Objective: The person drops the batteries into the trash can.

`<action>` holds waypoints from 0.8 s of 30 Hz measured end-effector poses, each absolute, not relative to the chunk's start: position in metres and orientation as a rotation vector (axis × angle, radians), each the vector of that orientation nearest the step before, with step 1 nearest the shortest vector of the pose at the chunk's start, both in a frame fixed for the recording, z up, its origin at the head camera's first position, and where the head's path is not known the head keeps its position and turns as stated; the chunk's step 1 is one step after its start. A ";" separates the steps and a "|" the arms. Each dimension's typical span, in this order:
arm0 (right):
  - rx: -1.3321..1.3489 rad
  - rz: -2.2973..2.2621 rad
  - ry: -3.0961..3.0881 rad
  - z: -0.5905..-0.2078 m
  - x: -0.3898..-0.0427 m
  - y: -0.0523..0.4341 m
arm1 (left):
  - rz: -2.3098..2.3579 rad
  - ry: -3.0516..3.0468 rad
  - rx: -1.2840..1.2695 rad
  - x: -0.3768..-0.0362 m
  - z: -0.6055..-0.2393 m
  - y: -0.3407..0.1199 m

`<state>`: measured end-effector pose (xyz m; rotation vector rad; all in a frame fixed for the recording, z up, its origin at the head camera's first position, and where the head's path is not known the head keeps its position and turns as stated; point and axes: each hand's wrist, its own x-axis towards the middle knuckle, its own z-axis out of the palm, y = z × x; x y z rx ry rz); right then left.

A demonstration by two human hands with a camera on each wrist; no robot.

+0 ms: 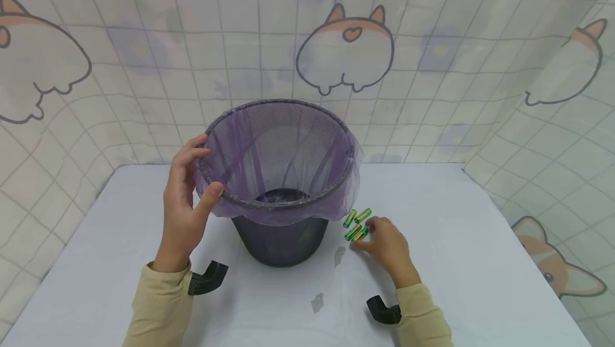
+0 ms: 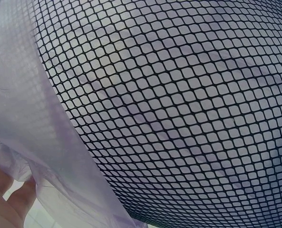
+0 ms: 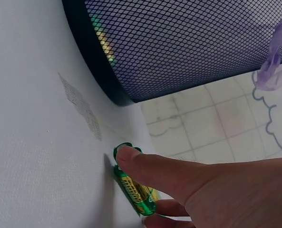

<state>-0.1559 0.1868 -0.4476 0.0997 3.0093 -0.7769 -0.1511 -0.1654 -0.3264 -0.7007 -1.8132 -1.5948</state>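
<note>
You are steadying the black wire-mesh wastebasket [image 1: 281, 187] with your left hand [image 1: 184, 213]: thumb curled over the near rim at about 8 o'clock, fingers wrapping the outside, pinching the rim and the thin purple plastic liner bag [image 1: 283, 149] folded over it. The left wrist view is showing mostly mesh and liner [image 2: 31, 133], so go by the head view for the finger lie.

Your right hand [image 1: 389, 248] is lying low on the white table [image 1: 480, 261], fingers reaching forward onto the cluster of small green-and-gold cylindrical batteries [image 1: 356, 224], which is sitting at about 4 o'clock from the basket, just beside its base. In the right wrist view your index fingertip [image 3: 126, 154] is pressing on one battery [image 3: 136, 192]; whether the thumb is closing on it is hidden, so I cannot tell if it is pinched.

Handling judgement: the batteries are rigid, smooth and dense for their size, and they are probably going to roll. Take one across its middle, thumb against index. The basket is likely light and tippy, and the liner slippery, so grip the rim itself.

Two dark smudges [image 1: 338, 255] are marking the table near the basket.
</note>
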 end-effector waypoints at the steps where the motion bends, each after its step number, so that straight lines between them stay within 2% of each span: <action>1: 0.096 -0.774 3.014 -0.448 -0.156 0.186 | -1.593 -1.813 -0.701 -0.151 -0.327 -0.166; 17: 0.078 -0.785 2.999 -0.451 -0.153 0.187 | -1.571 -1.835 -0.696 -0.151 -0.327 -0.165; 24: 0.012 -0.829 3.008 -0.440 -0.152 0.189 | -1.599 -1.790 -0.715 -0.153 -0.327 -0.164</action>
